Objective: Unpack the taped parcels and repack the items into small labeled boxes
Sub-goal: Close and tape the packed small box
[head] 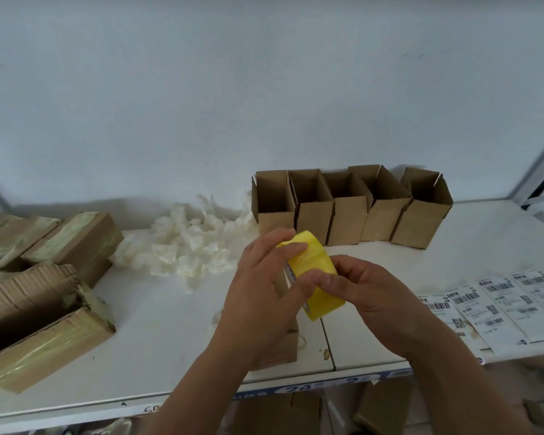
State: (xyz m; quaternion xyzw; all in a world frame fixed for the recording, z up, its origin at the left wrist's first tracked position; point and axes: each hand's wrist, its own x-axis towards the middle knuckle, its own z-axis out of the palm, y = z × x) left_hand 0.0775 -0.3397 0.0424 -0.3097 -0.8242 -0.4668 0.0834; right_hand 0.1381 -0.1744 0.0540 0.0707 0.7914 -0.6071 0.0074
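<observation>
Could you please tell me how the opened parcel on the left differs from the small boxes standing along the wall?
The opened parcel lies on its side, torn and covered in tape; the small boxes stand upright in a row, clean, untaped, flaps open. The parcel looks larger than any one of them. Both are brown cardboard on the white shelf.

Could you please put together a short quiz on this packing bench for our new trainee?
1. True or false: the five small open boxes stand in a row by the back wall.
2. What do the left hand and right hand hold together? A) scissors B) yellow tape roll C) a label
3. Fill in: the shipping labels lie on the table's ___ side.

Key: 1 true; 2 B; 3 right.
</observation>
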